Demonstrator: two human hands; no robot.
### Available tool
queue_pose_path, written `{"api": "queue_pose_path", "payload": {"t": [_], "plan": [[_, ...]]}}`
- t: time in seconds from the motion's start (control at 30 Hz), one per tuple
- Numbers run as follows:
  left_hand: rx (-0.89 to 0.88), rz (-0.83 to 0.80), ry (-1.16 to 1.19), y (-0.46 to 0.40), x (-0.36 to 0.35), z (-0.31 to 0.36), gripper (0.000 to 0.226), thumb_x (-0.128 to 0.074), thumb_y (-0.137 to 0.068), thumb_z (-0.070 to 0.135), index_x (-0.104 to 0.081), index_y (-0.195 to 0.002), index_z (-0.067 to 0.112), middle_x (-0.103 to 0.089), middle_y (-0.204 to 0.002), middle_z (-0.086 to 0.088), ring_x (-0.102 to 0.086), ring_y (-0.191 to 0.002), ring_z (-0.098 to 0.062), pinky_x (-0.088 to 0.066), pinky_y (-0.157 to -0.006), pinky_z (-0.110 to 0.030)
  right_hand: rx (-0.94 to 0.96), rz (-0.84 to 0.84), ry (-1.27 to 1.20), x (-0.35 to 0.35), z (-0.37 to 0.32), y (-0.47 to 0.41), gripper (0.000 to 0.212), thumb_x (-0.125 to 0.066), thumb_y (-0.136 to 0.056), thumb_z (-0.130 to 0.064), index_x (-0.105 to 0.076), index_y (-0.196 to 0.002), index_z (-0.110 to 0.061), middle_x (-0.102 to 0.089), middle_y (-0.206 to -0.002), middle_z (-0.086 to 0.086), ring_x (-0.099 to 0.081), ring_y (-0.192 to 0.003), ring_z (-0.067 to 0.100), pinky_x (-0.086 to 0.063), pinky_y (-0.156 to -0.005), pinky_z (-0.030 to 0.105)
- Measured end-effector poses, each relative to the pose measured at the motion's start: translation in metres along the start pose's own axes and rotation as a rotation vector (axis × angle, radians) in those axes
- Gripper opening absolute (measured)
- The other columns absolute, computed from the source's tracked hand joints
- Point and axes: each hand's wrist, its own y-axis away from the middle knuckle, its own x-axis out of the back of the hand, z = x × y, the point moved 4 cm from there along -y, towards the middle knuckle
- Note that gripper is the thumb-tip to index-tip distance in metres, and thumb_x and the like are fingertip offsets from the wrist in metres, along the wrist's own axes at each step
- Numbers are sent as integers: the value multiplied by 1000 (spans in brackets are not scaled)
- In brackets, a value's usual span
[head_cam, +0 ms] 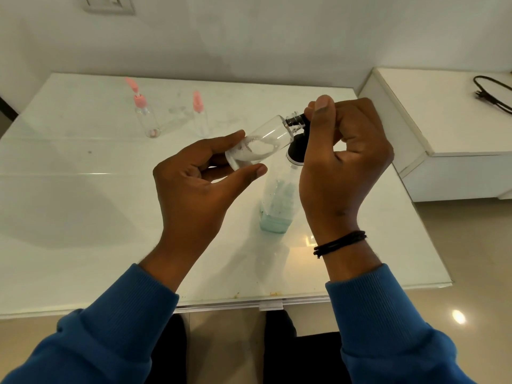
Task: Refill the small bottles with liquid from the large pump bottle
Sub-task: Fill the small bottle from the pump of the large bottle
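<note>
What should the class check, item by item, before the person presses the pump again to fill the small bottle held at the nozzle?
1. Small open bottle held firmly: ok, the left hand grips its base end.
2. Its mouth meets the black pump head: ok, they touch.
3. Right hand on the pump: ok, thumb on top.
4. Room left in the small bottle: ok, only a little white foam inside.
5. Liquid left in the large pump bottle: ok, a low bluish layer.
6. Two pink-capped bottles out of the way: ok, standing at the table's far side.

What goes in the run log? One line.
left hand holds small bottle tilted | right hand on pump head | large pump bottle on table
</note>
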Motion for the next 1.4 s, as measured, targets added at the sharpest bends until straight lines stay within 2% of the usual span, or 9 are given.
{"api": "queue_pose_path", "payload": {"t": [0.13,0.33,0.57,0.7,0.77,1.0,1.13,1.23,1.4], "plan": [[8,-6,0,0,1,-2,48,-90,-75,16,-72,-119,8,-74,-114,-1,-74,-103,-13,-62,-85,-28,-31,-3,-16,-2,5,6,28,-62,-98,-8,-67,-71,-4,-57,-74,-2,-54,-65,13,-45,-56,33],[2,-3,11,0,0,-2,48,-91,-75,14,-72,-119,7,-74,-116,-3,-73,-105,-13,-62,-85,-31,21,-2,-9,-1,-1,-1,29,-62,-98,-10,-68,-70,-2,-59,-73,-3,-58,-64,21,-45,-56,36],[14,-3,-1,0,1,-4,48,-91,-75,17,-72,-119,9,-74,-115,-2,-74,-104,-14,-62,-85,-31,-11,12,-27,-2,4,7,30,-61,-98,-8,-66,-70,0,-58,-72,1,-54,-65,15,-44,-56,29],[-4,-2,-1,0,0,-2,48,-90,-75,17,-71,-118,10,-74,-116,-2,-73,-104,-13,-62,-84,-27,5,13,-14,-3,1,2,31,-61,-98,-10,-67,-69,-1,-60,-71,1,-56,-63,22,-45,-56,41],[-9,-5,-8,0,0,-1,47,-90,-76,17,-71,-119,11,-74,-117,-3,-73,-105,-12,-61,-85,-26,14,18,-6,-2,0,0,31,-61,-98,-10,-67,-69,-2,-59,-71,0,-56,-64,23,-45,-56,42],[11,3,0,1,1,-2,49,-90,-75,17,-72,-119,9,-74,-115,-2,-74,-103,-14,-62,-85,-29,-20,14,-39,-3,3,7,29,-62,-98,-5,-66,-69,-1,-57,-73,-1,-53,-65,14,-43,-57,24],[0,-2,-2,1,1,-2,48,-90,-75,16,-72,-119,8,-74,-115,-4,-74,-104,-17,-63,-85,-33,13,19,-29,-2,-2,2,29,-62,-98,-8,-67,-70,-1,-57,-73,-2,-54,-64,18,-43,-56,30],[8,-1,2,1,0,-3,47,-91,-76,15,-72,-118,8,-74,-116,-6,-74,-104,-19,-63,-85,-36,14,22,-14,-2,-1,5,28,-62,-98,-7,-67,-71,-2,-56,-75,-4,-54,-65,15,-44,-55,31],[21,3,8,1,1,-5,48,-91,-74,16,-73,-117,8,-75,-112,-2,-74,-101,-17,-63,-83,-32,4,8,-18,-4,1,8,29,-63,-97,-6,-64,-69,-1,-56,-74,-1,-52,-64,15,-44,-55,30]]}}
